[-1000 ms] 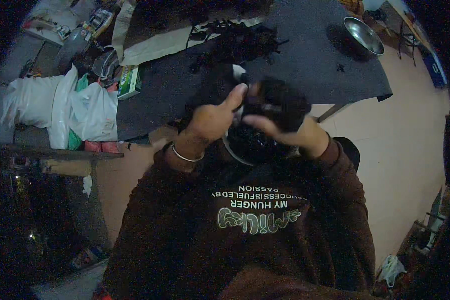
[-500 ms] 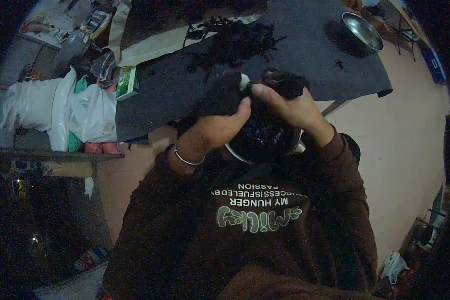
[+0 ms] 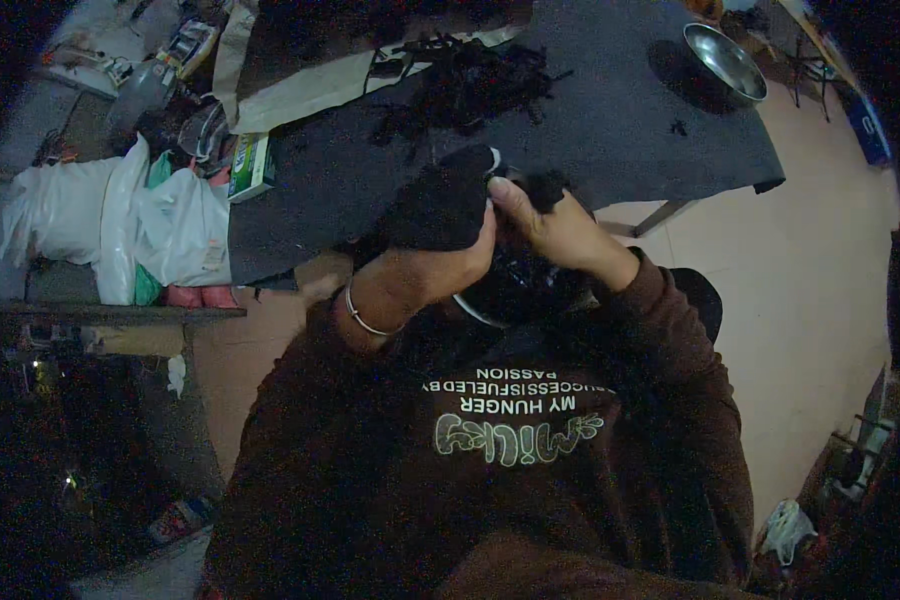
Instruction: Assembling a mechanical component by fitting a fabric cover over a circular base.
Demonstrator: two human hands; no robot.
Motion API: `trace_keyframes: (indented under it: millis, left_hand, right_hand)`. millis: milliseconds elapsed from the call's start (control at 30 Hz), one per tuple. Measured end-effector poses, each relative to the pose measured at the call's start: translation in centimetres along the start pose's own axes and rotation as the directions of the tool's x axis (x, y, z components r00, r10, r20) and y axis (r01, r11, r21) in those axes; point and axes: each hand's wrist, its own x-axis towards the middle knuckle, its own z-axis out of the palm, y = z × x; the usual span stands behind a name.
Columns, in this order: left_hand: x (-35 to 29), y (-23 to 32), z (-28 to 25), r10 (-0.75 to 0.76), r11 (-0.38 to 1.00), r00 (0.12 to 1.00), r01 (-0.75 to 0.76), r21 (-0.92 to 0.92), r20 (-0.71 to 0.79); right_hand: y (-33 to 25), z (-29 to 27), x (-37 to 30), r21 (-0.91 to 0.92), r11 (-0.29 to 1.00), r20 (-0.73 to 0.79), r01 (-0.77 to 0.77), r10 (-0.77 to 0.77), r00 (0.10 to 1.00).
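Observation:
Both my hands meet over my lap at the table's near edge. My left hand is closed on a soft black cloth-like piece, which has a pale edge at its tip. My right hand presses its thumb against the left fingertips at that piece; more black material shows behind its knuckles. What lies between the fingertips is too dark to make out. Beneath the hands sits a round bowl with a pale rim, holding dark, shiny contents.
A heap of black strips lies on the dark-covered table. A shiny metal bowl is tilted at the far right. Leftward are a green-and-white box, white plastic bags and a pale sheet.
My right hand has moved left and slightly down, against the left hand. The black piece has turned, and less of its white part shows.

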Motion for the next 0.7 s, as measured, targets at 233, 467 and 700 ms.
trace_keyframes:
  millis: [233,467,700]
  left_hand:
    - [-0.5,-0.9,0.1,-0.551,0.653,0.773,0.634,-0.415,0.315]
    - [-1.1,-3.5,1.5,-0.711,0.241,0.279,0.959,-0.149,0.646]
    - [-0.8,-2.7,1.1,-0.49,0.527,0.751,0.66,-0.535,0.443]
  right_hand:
    - [-1.8,-1.2,-0.7,-0.018,1.0,-0.052,-0.009,0.008,0.999]
    - [-0.1,-2.4,-0.5,-0.187,0.978,0.091,0.098,-0.082,0.992]
    - [-0.5,-3.0,-0.5,-0.323,0.941,-0.015,0.101,-0.112,0.994]
